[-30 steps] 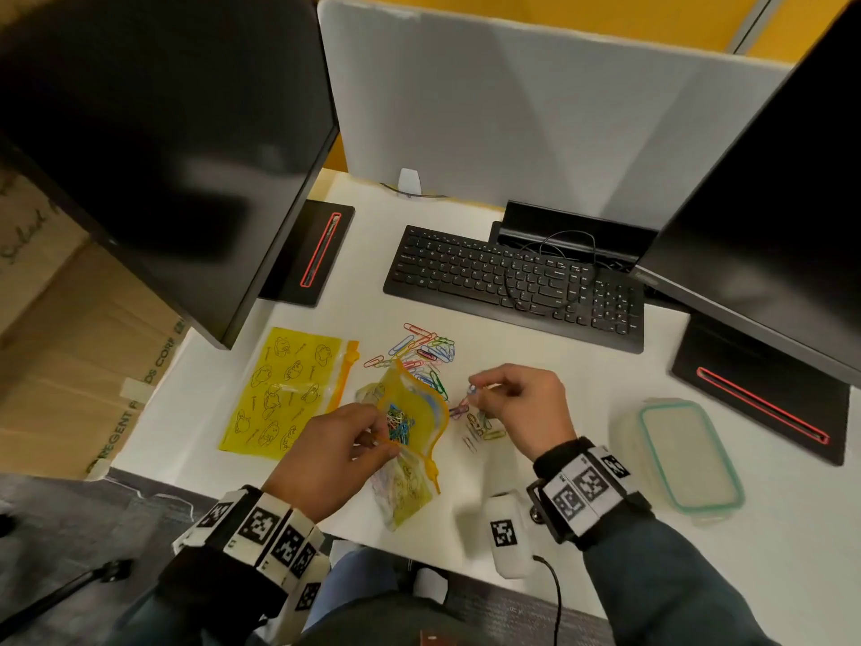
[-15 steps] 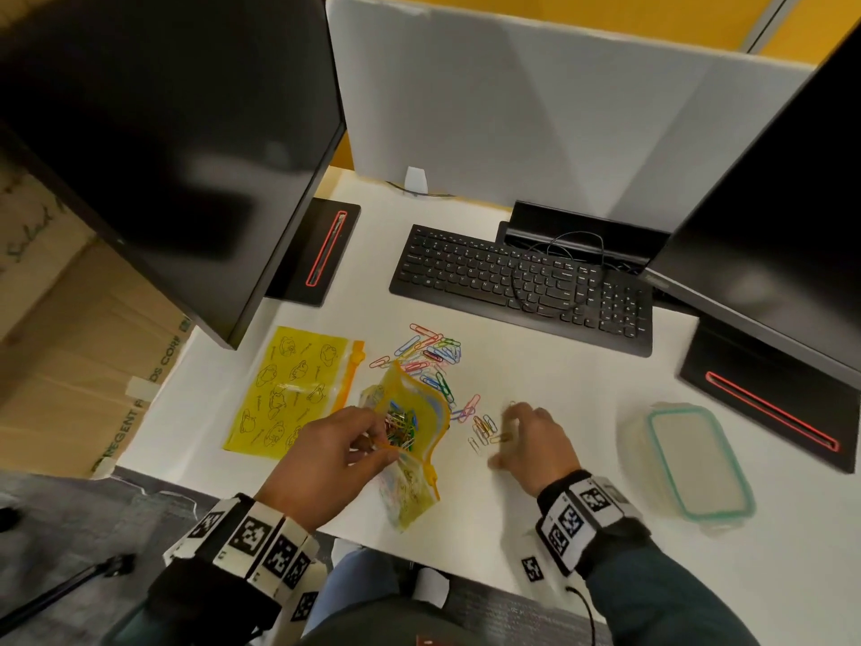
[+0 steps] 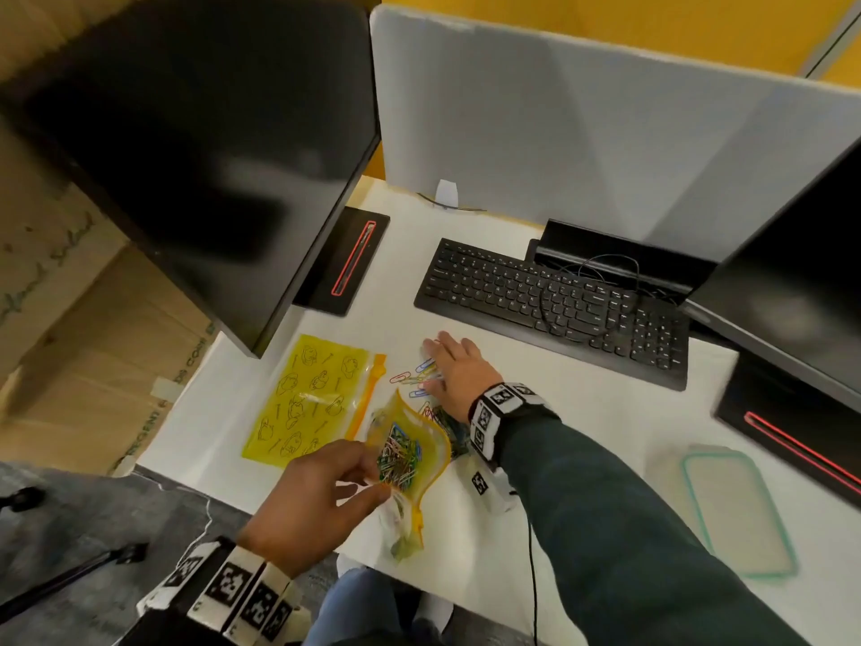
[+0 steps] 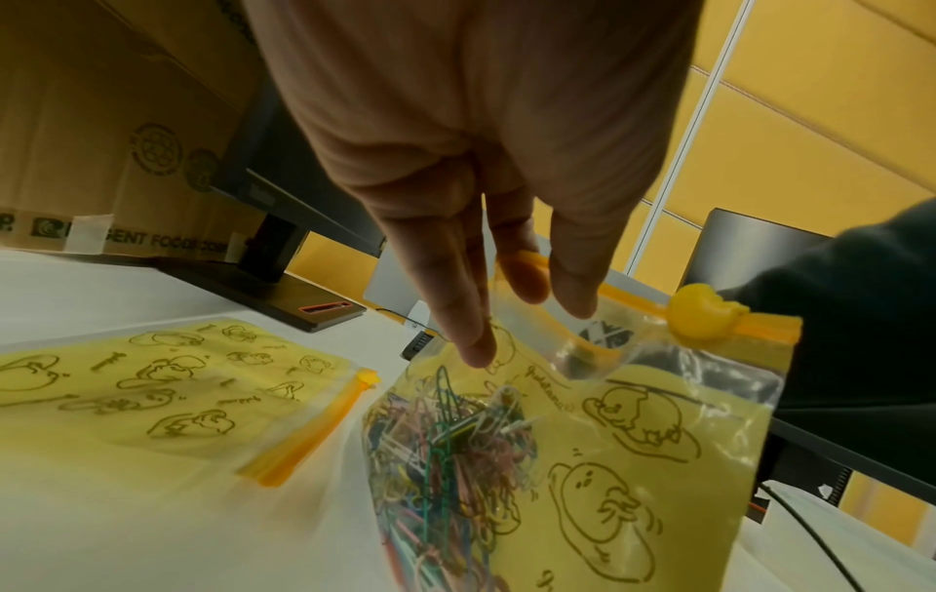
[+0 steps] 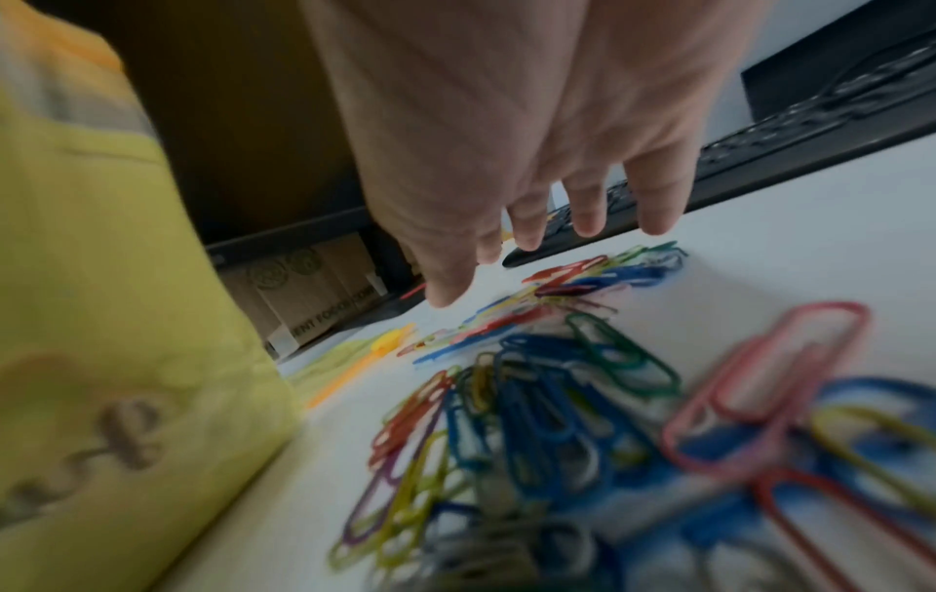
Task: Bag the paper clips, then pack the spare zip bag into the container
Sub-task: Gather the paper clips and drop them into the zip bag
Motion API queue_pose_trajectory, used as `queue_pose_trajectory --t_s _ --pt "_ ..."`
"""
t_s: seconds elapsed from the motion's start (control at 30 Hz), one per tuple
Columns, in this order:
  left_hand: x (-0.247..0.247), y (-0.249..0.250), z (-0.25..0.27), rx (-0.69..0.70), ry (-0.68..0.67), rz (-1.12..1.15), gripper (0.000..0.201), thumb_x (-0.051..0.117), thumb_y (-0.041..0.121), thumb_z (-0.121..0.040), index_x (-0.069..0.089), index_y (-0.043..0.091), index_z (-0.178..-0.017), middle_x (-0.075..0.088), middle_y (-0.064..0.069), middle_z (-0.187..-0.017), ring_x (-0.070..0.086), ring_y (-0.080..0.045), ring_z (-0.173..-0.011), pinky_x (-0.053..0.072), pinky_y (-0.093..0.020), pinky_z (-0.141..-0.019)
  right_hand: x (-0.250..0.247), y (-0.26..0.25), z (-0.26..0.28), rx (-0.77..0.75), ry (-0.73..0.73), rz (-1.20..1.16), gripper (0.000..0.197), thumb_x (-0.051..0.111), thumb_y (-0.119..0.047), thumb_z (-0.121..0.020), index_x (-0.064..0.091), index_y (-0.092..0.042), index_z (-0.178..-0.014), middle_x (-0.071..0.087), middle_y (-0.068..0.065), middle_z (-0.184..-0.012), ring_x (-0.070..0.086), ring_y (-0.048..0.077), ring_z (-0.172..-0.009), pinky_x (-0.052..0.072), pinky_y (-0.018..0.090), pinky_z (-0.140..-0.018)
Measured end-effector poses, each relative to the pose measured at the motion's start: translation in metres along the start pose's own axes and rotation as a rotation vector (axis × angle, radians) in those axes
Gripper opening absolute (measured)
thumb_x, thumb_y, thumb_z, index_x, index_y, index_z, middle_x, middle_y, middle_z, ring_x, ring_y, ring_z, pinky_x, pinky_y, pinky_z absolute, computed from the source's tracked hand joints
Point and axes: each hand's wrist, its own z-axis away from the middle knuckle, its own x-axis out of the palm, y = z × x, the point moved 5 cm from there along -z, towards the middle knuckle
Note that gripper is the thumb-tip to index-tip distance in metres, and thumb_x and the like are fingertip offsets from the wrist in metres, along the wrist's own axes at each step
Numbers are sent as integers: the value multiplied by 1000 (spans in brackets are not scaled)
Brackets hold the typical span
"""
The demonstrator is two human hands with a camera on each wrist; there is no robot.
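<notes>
My left hand (image 3: 321, 501) pinches the mouth edge of a yellow zip bag (image 3: 407, 454) holding many coloured paper clips (image 4: 445, 452), upright near the desk's front edge. In the left wrist view my fingers (image 4: 466, 320) hold the bag's rim beside its orange slider (image 4: 701, 310). My right hand (image 3: 454, 366) lies flat and open over the loose paper clips (image 3: 419, 373) in front of the keyboard; more clips (image 5: 557, 400) lie under my wrist. A spare yellow zip bag (image 3: 312, 396) lies flat to the left. The clear container (image 3: 731, 505) with a teal-rimmed lid sits at the right.
A black keyboard (image 3: 554, 305) lies just beyond the clips. Two dark monitors (image 3: 195, 146) and their bases (image 3: 347, 261) flank the white desk (image 3: 582, 421). A grey partition stands behind. A white device with a cable (image 3: 494, 489) lies under my right forearm.
My right hand has left the small clip pile near the bag, reached forward-left and spread flat over the clips by the keyboard. The left hand still holds the bag.
</notes>
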Motion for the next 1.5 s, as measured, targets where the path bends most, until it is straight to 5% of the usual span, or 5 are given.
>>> queue_pose_trajectory --t_s 0.43,0.67,0.93,1.3,1.5 --pt "-4 4 -9 43 -13 -12 24 75 24 -74 56 38 -73 68 4 -95 62 -8 -83 55 -23 -71 -4 56 78 -53 9 -21 45 41 -19 -93 39 -24 -138 35 2 -150 31 26 -138 27 34 -114" --pt "2 5 -11 40 -17 -26 23 74 19 -74 57 34 -72 67 2 -87 62 -10 -82 54 -18 -69 14 68 116 356 -35 -128 111 79 -46 -63 11 -21 -147 15 5 -155 17 27 -140 27 41 -116" --pt "9 8 -13 33 -34 -15 23 75 19 -73 57 33 -69 67 4 -88 62 -8 -90 53 -15 -71 18 26 89 246 195 -112 33 50 -7 -85 60 -13 -115 56 12 -116 50 31 -109 48 34 -86" --pt "17 22 -18 69 -2 -62 21 75 21 -73 56 29 -67 65 5 -90 57 -5 -89 47 -7 -67 3 51 111 442 330 -459 15 61 2 -77 72 -8 -80 72 12 -85 61 22 -77 43 20 -69" --pt "20 27 -22 126 -41 -117 26 71 25 -77 50 37 -68 62 5 -85 57 -10 -83 47 -19 -71 -51 3 126 179 353 -683 11 71 1 -72 73 -9 -75 64 -4 -62 55 -1 -54 42 4 -53"
